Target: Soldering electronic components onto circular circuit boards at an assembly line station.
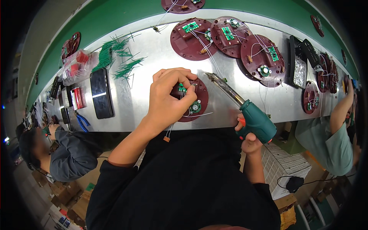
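My right hand is wrapped around the handle of a dark green soldering gun. Its long metal barrel points up and left, with the tip just right of a round maroon base. Over that base my left hand is closed in a pinch, thumb against forefinger, above a small green circuit board. Whatever the fingertips grip is too small to make out. A round green part and loose white wires show on the base below the hand. A small brown piece dangles on wires past the table edge.
Several more wired maroon bases lie along the far side of the metal table. Green wire strips, a black phone and blue-handled pliers lie to the left. A black tray stands right. People work at both sides.
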Tool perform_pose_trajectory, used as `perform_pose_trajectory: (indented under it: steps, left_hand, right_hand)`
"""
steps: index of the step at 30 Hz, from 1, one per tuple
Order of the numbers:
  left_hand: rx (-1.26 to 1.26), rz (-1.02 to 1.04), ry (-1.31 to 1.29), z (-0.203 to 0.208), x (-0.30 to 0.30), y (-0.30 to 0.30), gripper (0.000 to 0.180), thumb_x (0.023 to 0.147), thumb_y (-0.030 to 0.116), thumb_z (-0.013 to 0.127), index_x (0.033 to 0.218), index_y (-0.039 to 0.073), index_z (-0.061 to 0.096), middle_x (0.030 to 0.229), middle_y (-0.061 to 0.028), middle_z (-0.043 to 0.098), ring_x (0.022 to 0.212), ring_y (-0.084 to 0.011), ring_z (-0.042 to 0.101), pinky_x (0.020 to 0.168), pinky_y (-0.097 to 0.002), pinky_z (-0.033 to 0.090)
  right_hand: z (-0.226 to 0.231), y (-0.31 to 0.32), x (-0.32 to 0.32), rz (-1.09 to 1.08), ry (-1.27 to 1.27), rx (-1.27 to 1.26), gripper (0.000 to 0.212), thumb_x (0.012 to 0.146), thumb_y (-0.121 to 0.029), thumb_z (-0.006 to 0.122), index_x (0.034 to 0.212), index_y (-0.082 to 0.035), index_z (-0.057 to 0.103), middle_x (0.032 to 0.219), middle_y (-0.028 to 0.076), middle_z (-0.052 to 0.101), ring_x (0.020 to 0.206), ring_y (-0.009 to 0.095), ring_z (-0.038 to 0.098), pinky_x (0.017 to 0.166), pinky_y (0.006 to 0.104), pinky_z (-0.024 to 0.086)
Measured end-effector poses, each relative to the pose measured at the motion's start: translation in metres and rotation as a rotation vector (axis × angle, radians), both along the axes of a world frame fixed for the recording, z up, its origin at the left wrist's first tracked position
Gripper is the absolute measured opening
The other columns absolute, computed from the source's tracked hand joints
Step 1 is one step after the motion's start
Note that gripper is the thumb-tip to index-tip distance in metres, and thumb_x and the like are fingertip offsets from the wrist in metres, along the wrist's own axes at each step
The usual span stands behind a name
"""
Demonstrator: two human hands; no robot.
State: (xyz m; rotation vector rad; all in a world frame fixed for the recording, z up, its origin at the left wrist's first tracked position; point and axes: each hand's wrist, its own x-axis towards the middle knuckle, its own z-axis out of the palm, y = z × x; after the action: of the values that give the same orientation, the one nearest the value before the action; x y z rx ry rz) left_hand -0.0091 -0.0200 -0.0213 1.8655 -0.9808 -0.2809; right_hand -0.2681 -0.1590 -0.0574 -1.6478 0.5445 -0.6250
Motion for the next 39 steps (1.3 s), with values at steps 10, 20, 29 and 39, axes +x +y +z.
perform_pose_trajectory:
  steps: [10, 20, 29, 39]
  left_hand:
    - [0.005, -0.004, 0.013, 0.001, 0.000, 0.000, 0.014, 0.079, 0.005, 0.077, 0.083, 0.007, 0.063, 0.102, -0.0057, 0.081, 0.109, -0.0264, 0.074, 0.107, -0.0419, 0.043]
    - [-0.006, -0.015, 0.001, 0.005, 0.003, 0.000, 0.014, 0.079, 0.005, 0.077, 0.082, 0.006, 0.063, 0.100, -0.0064, 0.080, 0.106, -0.0278, 0.074, 0.104, -0.0412, 0.045]
    - [0.379, -0.350, -0.272, 0.049, 0.008, 0.029, 0.076, 0.066, 0.031, 0.097, 0.130, 0.010, 0.062, 0.154, -0.0169, 0.055, 0.144, -0.0394, 0.050, 0.119, -0.0502, 0.033]
    - [0.340, -0.213, -0.495, 0.079, 0.101, -0.010, 0.078, 0.068, 0.037, 0.093, 0.132, 0.006, 0.062, 0.132, -0.0213, 0.064, 0.126, -0.0438, 0.059, 0.106, -0.0542, 0.046]
  right_hand:
    - [-0.001, 0.003, 0.002, -0.037, -0.033, 0.031, 0.093, 0.097, -0.078, 0.059, 0.128, 0.009, 0.068, 0.104, 0.013, 0.073, 0.073, 0.016, 0.066, 0.067, 0.0298, 0.052]
    - [0.002, 0.002, 0.005, -0.034, -0.032, 0.013, 0.093, 0.097, -0.079, 0.059, 0.127, 0.009, 0.068, 0.102, 0.013, 0.073, 0.074, 0.016, 0.066, 0.069, 0.0305, 0.053]
    - [-0.003, 0.001, 0.004, -0.056, -0.062, -0.007, 0.088, 0.099, -0.075, 0.058, 0.125, 0.008, 0.068, 0.102, 0.013, 0.073, 0.074, 0.018, 0.067, 0.073, 0.0346, 0.056]
    - [-0.006, -0.003, 0.003, -0.057, -0.245, 0.070, 0.071, 0.100, -0.064, 0.066, 0.125, 0.003, 0.073, 0.112, 0.014, 0.075, 0.074, 0.017, 0.067, 0.069, 0.0336, 0.056]
